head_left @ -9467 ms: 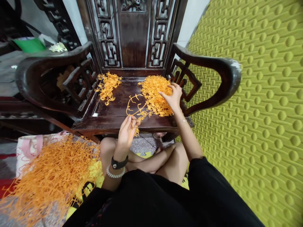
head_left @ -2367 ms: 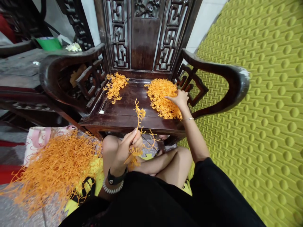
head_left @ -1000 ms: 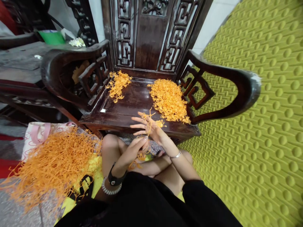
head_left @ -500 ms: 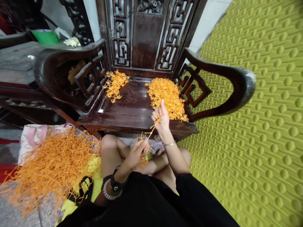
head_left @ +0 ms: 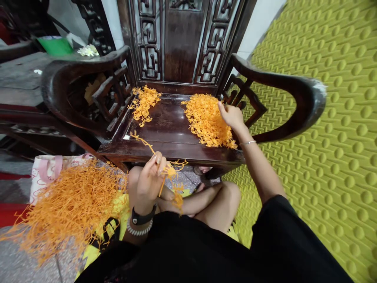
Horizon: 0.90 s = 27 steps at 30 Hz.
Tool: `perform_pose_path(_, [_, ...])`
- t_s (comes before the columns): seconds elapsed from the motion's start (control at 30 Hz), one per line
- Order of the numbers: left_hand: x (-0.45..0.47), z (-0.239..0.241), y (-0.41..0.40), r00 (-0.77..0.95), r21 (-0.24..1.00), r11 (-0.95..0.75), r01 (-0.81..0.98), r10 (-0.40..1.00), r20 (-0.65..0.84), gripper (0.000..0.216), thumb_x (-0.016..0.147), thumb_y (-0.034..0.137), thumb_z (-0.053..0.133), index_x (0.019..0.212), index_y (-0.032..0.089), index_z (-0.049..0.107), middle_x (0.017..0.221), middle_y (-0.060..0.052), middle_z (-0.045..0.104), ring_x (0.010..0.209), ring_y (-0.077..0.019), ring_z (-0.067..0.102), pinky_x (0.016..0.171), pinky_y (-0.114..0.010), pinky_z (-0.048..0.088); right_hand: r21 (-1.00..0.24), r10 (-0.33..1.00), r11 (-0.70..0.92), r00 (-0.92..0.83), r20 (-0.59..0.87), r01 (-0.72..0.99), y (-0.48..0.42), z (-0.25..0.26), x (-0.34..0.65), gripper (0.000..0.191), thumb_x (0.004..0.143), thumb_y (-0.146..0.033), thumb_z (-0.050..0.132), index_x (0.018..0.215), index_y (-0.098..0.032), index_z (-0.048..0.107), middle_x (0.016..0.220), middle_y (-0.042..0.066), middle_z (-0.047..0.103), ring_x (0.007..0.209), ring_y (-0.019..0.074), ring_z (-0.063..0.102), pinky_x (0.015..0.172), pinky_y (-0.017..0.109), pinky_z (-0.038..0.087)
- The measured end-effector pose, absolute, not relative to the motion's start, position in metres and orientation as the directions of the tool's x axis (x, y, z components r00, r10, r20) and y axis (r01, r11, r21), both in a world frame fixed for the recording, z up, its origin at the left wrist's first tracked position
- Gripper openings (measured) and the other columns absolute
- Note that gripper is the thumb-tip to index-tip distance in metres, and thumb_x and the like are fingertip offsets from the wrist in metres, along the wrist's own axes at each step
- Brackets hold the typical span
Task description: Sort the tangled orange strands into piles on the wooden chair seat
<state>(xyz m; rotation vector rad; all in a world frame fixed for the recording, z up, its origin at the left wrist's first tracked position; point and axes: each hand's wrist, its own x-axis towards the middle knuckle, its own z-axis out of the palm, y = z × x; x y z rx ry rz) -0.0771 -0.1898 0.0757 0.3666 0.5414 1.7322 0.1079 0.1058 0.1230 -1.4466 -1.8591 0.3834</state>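
My left hand [head_left: 151,177] is closed around thin orange plastic sprue strips [head_left: 144,142]. One strip sticks out toward the chair seat, while curly pieces dangle to the right, above my crossed legs. My right hand [head_left: 232,116] is over the right edge of a pile of small curly orange pieces [head_left: 204,122] on the seat. Its thumb stretches toward the pile; the other fingers are hidden, so I cannot tell whether they hold anything. At the seat's back left lies a smaller cluster of orange pieces [head_left: 145,103].
A carved dark wooden chair [head_left: 167,122] stands before me, with curved armrests both sides. On the floor at left, a large heap of orange strands [head_left: 79,196] lies against a pink-and-white bag [head_left: 44,173]. A yellow bumpy surface [head_left: 309,177] fills the right. A green container [head_left: 55,45] is at upper left.
My hands have parted. The right hand let go of the strip and moved up and right to the pile; the left hand moved left with the strips, one now pointing toward the seat.
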Motion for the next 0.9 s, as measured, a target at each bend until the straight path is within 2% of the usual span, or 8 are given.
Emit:
perform_pose_path(0.13, [-0.079, 0.081, -0.180, -0.340, 0.455, -0.223, -0.862, 0.920, -0.194, 0.018, 0.092, 0.013, 0.042, 0.085, 0.019, 0.058, 0.065, 0.003, 0.053, 0.063, -0.0079, 0.056, 0.068, -0.017, 0.048, -0.453, 0.855, 0.407, -0.158, 0.494, 0.793, 0.091, 0.095, 0.112, 0.046, 0.086, -0.057, 0.048, 0.091, -0.012, 0.061, 0.121, 0.022, 0.055, 0.118, 0.0345, 0.049, 0.100, 0.052, 0.037])
perform_pose_path(0.27, [-0.076, 0.085, -0.175, -0.343, 0.380, -0.243, -0.893, 0.913, -0.221, 0.027, 0.095, 0.014, 0.036, 0.088, 0.019, 0.061, 0.071, 0.002, 0.060, 0.075, -0.0095, 0.063, 0.079, -0.022, 0.051, -0.403, 0.630, 0.747, -0.371, 0.682, 0.528, 0.024, 0.091, 0.103, 0.041, 0.092, -0.049, 0.043, 0.118, -0.019, 0.056, 0.122, 0.013, 0.058, 0.120, 0.0260, 0.052, 0.105, 0.045, 0.038])
perform_pose_path(0.4, [-0.065, 0.088, -0.172, -0.269, 0.286, -0.192, -0.939, 0.928, -0.257, 0.035, 0.098, 0.014, 0.030, 0.085, 0.018, 0.062, 0.080, 0.000, 0.065, 0.088, -0.0109, 0.065, 0.085, -0.023, 0.051, -0.352, 0.341, 0.925, -0.730, 0.592, 0.146, -0.048, 0.079, 0.089, 0.093, 0.071, -0.061, 0.069, 0.145, -0.024, 0.029, 0.148, 0.013, 0.037, 0.136, 0.0308, 0.035, 0.113, 0.050, 0.029])
perform_pose_path(0.5, [-0.052, 0.085, -0.170, -0.224, 0.310, -0.127, -0.942, 0.926, -0.304, 0.037, 0.098, 0.013, 0.029, 0.085, 0.017, 0.063, 0.090, -0.003, 0.068, 0.095, -0.0126, 0.065, 0.086, -0.025, 0.051, -0.500, 0.352, 0.866, -0.722, 0.596, 0.009, -0.080, 0.064, 0.078, 0.113, 0.062, -0.071, 0.070, 0.151, -0.030, 0.012, 0.155, 0.010, 0.023, 0.139, 0.0321, 0.029, 0.114, 0.052, 0.028])
perform_pose_path(0.6, [-0.041, 0.073, -0.169, -0.217, 0.411, -0.088, -0.908, 0.936, -0.278, 0.031, 0.096, 0.011, 0.035, 0.087, 0.016, 0.064, 0.090, -0.003, 0.069, 0.088, -0.0119, 0.065, 0.082, -0.023, 0.051, -0.655, 0.504, 0.754, -0.602, 0.619, -0.042, -0.094, 0.058, 0.065, 0.076, 0.076, -0.072, 0.054, 0.140, -0.033, 0.040, 0.148, 0.005, 0.038, 0.136, 0.0298, 0.034, 0.114, 0.052, 0.027])
perform_pose_path(0.7, [-0.039, 0.059, -0.169, -0.201, 0.439, -0.063, -0.896, 0.941, -0.274, 0.024, 0.095, 0.011, 0.040, 0.088, 0.015, 0.063, 0.088, -0.002, 0.067, 0.083, -0.0114, 0.064, 0.080, -0.023, 0.052, -0.820, 0.705, 0.569, -0.478, 0.524, -0.059, -0.100, 0.065, 0.053, 0.047, 0.091, -0.063, 0.034, 0.098, -0.029, 0.066, 0.118, 0.005, 0.062, 0.122, 0.0256, 0.048, 0.109, 0.048, 0.032])
perform_pose_path(0.8, [-0.041, 0.049, -0.170, -0.158, 0.386, -0.019, -0.922, 0.930, -0.333, 0.025, 0.096, 0.011, 0.037, 0.084, 0.014, 0.059, 0.082, -0.003, 0.064, 0.077, -0.0112, 0.064, 0.077, -0.025, 0.052, -0.948, 0.879, 0.228, -0.372, 0.299, -0.224, -0.101, 0.074, 0.048, 0.058, 0.093, -0.063, 0.030, 0.060, -0.022, 0.054, 0.074, 0.005, 0.060, 0.085, 0.0196, 0.059, 0.089, 0.038, 0.046])
perform_pose_path(0.9, [-0.041, 0.049, -0.171, -0.121, 0.373, 0.008, -0.928, 0.940, -0.320, 0.025, 0.097, 0.013, 0.035, 0.081, 0.014, 0.055, 0.076, -0.002, 0.061, 0.069, -0.0107, 0.062, 0.069, -0.023, 0.051, -0.906, 0.878, -0.140, -0.473, 0.073, -0.400, -0.100, 0.082, 0.049, 0.064, 0.088, -0.067, 0.038, 0.046, -0.019, 0.033, 0.051, 0.000, 0.040, 0.054, 0.0122, 0.048, 0.056, 0.027, 0.043])
